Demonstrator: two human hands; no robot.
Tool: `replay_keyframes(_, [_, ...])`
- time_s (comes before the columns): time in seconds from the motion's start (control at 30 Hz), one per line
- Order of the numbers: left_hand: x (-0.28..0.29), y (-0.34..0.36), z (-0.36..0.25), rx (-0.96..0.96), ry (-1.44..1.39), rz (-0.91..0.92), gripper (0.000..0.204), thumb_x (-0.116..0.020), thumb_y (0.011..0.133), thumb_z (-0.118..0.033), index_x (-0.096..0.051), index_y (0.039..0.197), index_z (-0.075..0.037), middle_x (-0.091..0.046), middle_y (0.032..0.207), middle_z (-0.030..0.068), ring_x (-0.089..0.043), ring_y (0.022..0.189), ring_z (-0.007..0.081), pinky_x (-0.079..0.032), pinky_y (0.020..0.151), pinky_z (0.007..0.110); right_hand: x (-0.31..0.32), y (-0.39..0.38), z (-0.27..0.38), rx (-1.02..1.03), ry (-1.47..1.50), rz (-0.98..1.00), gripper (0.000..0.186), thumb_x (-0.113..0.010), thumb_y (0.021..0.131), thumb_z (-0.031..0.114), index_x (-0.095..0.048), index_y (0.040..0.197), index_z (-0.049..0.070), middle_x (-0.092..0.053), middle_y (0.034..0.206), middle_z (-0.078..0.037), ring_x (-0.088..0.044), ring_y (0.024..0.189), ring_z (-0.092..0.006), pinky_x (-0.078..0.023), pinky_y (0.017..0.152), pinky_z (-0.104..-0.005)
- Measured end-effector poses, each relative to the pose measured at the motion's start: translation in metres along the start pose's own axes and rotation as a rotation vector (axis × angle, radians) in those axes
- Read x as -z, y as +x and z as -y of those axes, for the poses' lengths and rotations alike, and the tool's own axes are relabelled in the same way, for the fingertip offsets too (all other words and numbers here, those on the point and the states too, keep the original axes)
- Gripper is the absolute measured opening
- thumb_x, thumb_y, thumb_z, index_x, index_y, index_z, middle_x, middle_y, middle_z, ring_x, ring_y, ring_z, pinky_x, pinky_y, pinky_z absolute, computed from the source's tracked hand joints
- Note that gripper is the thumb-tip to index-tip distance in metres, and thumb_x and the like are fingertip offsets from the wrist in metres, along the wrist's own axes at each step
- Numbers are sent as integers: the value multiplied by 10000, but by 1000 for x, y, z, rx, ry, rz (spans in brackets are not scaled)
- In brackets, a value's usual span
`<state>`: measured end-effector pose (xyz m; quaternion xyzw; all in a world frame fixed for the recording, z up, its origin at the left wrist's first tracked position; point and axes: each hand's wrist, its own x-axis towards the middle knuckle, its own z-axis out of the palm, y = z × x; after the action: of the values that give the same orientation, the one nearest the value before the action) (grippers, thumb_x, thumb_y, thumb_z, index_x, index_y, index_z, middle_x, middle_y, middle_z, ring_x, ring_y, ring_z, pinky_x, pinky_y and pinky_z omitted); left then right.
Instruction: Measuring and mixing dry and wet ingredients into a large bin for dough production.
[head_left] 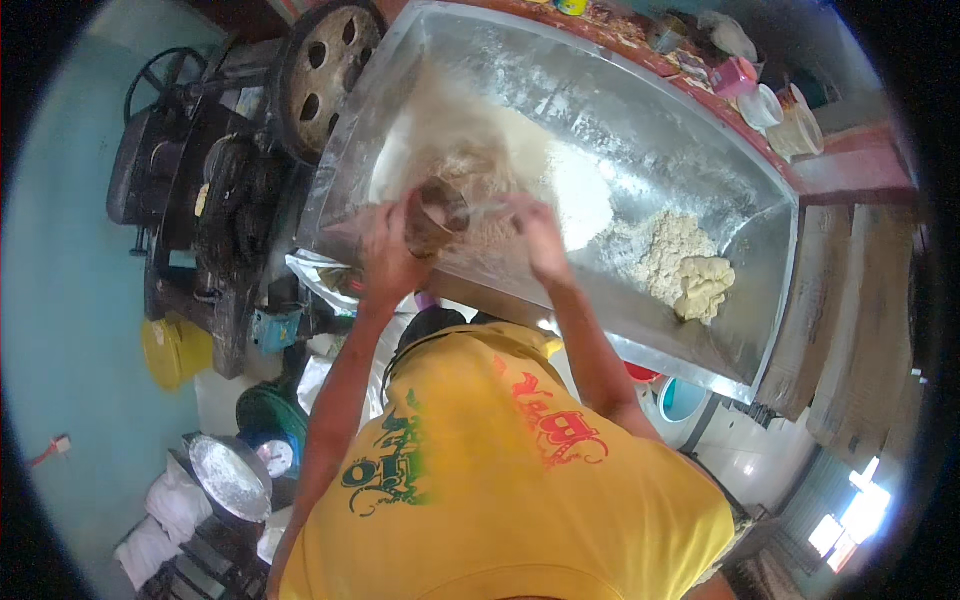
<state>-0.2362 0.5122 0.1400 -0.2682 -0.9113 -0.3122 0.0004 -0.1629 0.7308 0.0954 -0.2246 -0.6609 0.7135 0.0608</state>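
Note:
My left hand is closed round a brown, round-mouthed container, held tilted over the near left part of a large metal trough. To its right is my right hand, smeared by motion, so its finger pose is unclear. Under and beyond the hands a light brown, blurred mass spreads over white flour. In the trough's right end lies a crumbly pale heap with a smoother yellowish dough lump on its near side.
Dark machinery with a large wheel stands close at the trough's left. Tubs and a pink container line the far ledge. Cardboard sheets stand at the right. Lower left are a yellow bucket, a metal basin and a dial scale.

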Motion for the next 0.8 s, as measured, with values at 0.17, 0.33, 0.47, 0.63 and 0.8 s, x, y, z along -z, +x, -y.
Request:
replay_keyframes(0.17, [-12, 0, 10, 37, -218, -226, 969, -870, 558, -124, -379, 1384, -7, -489, 1304, 210, -486, 1217, 387, -402, 1021, 450, 56, 8, 44, 101, -8, -211, 308, -499, 998, 254, -663, 1078, 6, -659, 897, -30, -544, 805, -124, -425, 760, -288])
replay_keyframes(0.33, [-45, 2, 5, 116, -468, -226, 965, -879, 582, -161, -370, 1386, 1, -484, 1332, 197, -476, 1257, 344, -401, 1039, 424, 57, -12, 84, 215, -46, -180, 301, -479, 1009, 247, -666, 1062, 17, -651, 851, -4, -545, 764, -107, -436, 753, -263])
replay_keyframes(0.47, [-87, 8, -2, -19, -507, -191, 984, -876, 607, -202, -338, 1412, -25, -480, 1359, 185, -469, 1275, 320, -391, 1059, 420, 48, -14, 83, 220, -360, 227, 253, -574, 956, 231, -652, 1111, 46, -681, 973, -99, -647, 848, -234, -482, 828, -356])
replay_keyframes(0.63, [-125, 4, -25, 103, -595, 116, 1043, -879, 607, -220, -281, 1439, -26, -457, 1381, 181, -454, 1290, 333, -382, 1071, 419, 54, -18, 67, 499, -625, 191, 311, -672, 869, 218, -643, 1153, 95, -656, 1006, -121, -619, 947, -306, -485, 813, -394])
replay_keyframes(0.8, [-131, 15, -70, 218, -544, 94, 1025, -867, 631, -196, -265, 1439, -9, -450, 1371, 202, -450, 1289, 349, -387, 1065, 429, 85, 10, 24, 389, -674, 340, 239, -722, 795, 212, -677, 1001, 101, -620, 916, -97, -588, 919, -310, -475, 764, -421])
